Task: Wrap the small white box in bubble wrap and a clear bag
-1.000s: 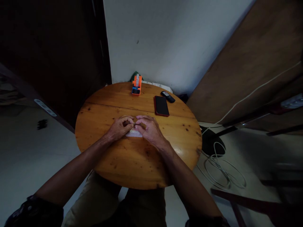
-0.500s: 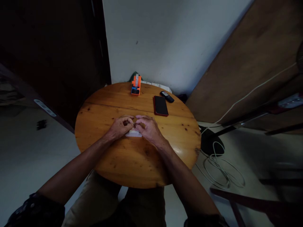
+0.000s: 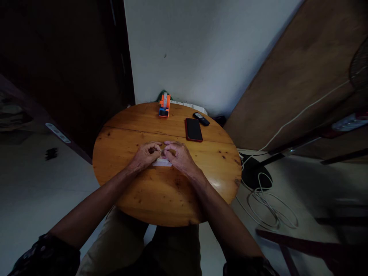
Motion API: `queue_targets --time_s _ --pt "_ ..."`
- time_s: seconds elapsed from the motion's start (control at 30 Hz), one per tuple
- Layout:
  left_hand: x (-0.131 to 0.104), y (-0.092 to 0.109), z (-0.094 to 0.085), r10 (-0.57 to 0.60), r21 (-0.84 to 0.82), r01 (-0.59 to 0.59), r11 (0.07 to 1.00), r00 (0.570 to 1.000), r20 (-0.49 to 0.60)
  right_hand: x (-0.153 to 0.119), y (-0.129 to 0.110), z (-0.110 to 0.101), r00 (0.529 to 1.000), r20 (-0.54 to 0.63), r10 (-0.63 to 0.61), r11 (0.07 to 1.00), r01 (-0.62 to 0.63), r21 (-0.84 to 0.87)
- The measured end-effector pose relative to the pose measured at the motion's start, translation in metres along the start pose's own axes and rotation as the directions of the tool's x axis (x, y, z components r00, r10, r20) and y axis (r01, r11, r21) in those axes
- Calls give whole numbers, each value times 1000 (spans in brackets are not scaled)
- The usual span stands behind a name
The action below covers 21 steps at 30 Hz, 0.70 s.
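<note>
- The wooden worktop (image 3: 161, 199) is the biggest thing I see from far away. It runs all around the fingers. My view has turned a tiny bit to the right in the last second, but nothing on the wood has been moved.
- A round fan cage (image 3: 360, 65), as it looks to me, has now come in at the edge, far to the right of the fingers.
- The right hand (image 3: 181, 155) and the left hand (image 3: 145, 154) are in almost the same spot as a second ago. So I think this is small, careful work that stays in one place. The fingers are bent, with tips and thumbs close together. I can't tell if they pinch something tiny.
- A flat black slab with a red edge (image 3: 194, 129) lies past the fingers, a bit to the right.
- An orange and blue tape holder (image 3: 164, 105) stands straight ahead, well past the fingers.
- A small black handset (image 3: 201, 119) lies beyond the slab, farther from the fingers.
- A little white piece (image 3: 161, 163) lies under and just in front of the fingers. It has some pinkish marks, too small for me to read. I can't read words or brand names anywhere else.
</note>
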<state>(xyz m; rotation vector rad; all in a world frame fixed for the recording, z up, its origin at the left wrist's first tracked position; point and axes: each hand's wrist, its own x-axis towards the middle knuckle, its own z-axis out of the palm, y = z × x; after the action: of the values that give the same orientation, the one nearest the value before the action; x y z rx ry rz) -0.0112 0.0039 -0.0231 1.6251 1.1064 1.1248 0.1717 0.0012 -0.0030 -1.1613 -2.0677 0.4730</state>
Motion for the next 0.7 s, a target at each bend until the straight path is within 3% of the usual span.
queue_targets --time_s 0.7 --pt "-5 2 1 34 -29 -33 999 998 46 -2 -5 -3 1000 5 -6 1000 6 -12"
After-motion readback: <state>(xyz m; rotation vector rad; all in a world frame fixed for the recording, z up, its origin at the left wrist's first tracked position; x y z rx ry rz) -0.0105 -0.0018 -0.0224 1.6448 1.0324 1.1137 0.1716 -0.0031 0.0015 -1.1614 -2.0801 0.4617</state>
